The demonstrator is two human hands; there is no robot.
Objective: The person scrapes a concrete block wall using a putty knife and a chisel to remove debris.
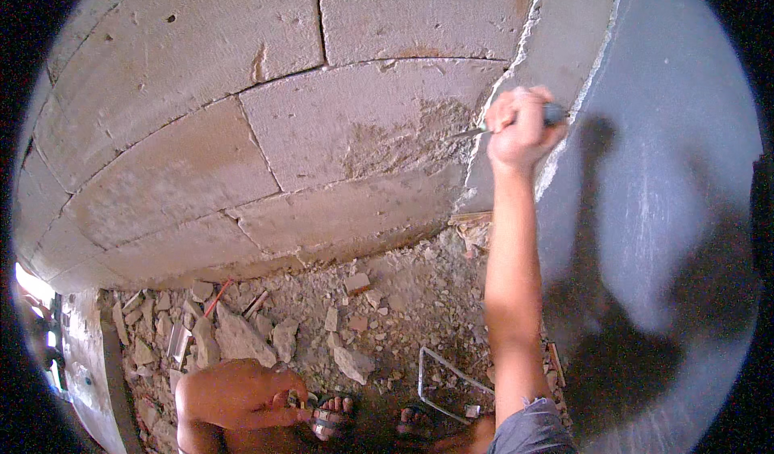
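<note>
My right hand (520,127) is raised against a block wall (266,131) and is closed around the dark handle of a thin pointed metal tool (476,131). The tool's tip touches a rough, scraped patch of the block next to a grey plastered strip (556,35). My left hand (242,393) hangs low near my knee, fingers curled around a small pale object that I cannot make out. My feet in sandals (330,418) stand on rubble below.
Broken stone and mortar pieces (242,337) litter the ground at the wall's foot. A bent wire loop (451,385) lies by my right foot. A smooth grey plastered wall (669,196) fills the right side, with my shadow on it.
</note>
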